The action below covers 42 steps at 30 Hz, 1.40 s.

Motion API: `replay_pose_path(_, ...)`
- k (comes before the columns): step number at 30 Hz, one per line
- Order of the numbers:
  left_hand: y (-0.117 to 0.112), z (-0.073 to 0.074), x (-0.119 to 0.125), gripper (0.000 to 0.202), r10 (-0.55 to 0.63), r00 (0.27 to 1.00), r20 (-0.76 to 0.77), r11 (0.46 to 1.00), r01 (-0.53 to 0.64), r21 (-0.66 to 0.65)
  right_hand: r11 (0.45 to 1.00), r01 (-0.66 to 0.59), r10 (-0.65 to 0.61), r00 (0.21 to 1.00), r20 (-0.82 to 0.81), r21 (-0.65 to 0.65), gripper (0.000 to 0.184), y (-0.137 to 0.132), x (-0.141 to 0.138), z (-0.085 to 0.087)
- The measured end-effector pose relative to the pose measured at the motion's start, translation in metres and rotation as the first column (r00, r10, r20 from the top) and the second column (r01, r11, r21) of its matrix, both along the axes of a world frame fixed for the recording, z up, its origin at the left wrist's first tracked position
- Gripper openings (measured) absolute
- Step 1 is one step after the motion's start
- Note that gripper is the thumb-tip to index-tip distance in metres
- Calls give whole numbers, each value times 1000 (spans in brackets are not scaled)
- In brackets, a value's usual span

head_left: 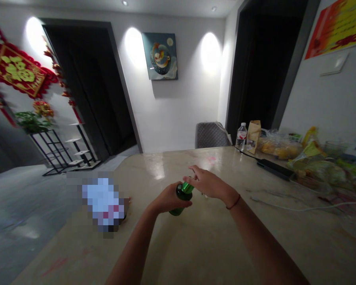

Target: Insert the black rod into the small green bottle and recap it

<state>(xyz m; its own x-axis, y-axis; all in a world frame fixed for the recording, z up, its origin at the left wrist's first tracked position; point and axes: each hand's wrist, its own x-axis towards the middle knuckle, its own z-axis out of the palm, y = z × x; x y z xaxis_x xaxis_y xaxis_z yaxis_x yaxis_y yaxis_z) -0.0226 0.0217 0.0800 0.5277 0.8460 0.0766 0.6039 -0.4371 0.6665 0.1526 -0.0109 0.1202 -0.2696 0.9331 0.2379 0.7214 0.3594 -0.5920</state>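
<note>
A green bottle with a dark shoulder and a bright green, shiny top is tilted just above or on the table, its upper end leaning right. My left hand is wrapped round the bottle's body, which it partly hides; the green lower end shows below the fingers. Over the bright green top reaches my right hand, with the thumb against it and the fingers curled above. The palm side of that hand is hidden. A thin dark red cord circles the right wrist.
A blurred-out pale blue item lies on the stone-patterned table to the left. Along the right stand a water bottle, a paper bag, a black box and several food bags. A white cable crosses there. Behind is a grey chair.
</note>
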Motion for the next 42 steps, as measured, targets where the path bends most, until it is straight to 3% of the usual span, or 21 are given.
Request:
replay_pose_path(3, 0, 0, 1, 55, -10, 1000, 6, 1000, 10, -2, 996, 86, -86, 994, 74, -5, 45, 0, -3, 2)
replay_pose_path(9, 0, -1, 1, 49, -5, 1000, -1, 999, 5, -31, 999, -14, 14, 1000, 10, 38, 26, -3, -1, 3)
replay_pose_path(13, -1, 0, 2, 48, -6, 1000, -7, 999, 5, -35, 996, -37, 38, 999, -13, 76, 27, -3, -1, 2)
replay_pose_path(18, -3, 1, 3, 51, 14, 1000, -10, 1000, -14, -4, 997, 50, -51, 999, 11, 62, 31, 0, -2, 2)
replay_pose_path(22, -2, -2, 2, 50, 15, 999, -35, 1000, -15, -18, 998, -45, 44, 999, 24, 52, 27, 1, 4, 1)
replay_pose_path(27, 0, -5, 2, 49, 21, 999, -46, 1000, -21, -13, 970, -162, 154, 986, 58, 179, 36, -1, 7, 3)
replay_pose_path(30, 0, -5, 2, 48, 16, 999, -33, 1000, -16, -25, 975, -102, 86, 993, 86, 197, 35, -3, 4, 5)
replay_pose_path(35, -1, -3, 2, 52, 6, 1000, -9, 1000, -6, -11, 998, 51, -57, 992, 113, 47, 32, -2, 2, 5)
replay_pose_path(38, -1, -4, 1, 50, 12, 1000, -23, 1000, -13, -17, 999, -25, 23, 995, 97, 27, 24, 0, 4, 3)
replay_pose_path(42, -1, -5, 1, 48, 17, 999, -38, 1000, -18, -25, 987, -149, 146, 988, 42, 67, 33, -1, 8, 2)
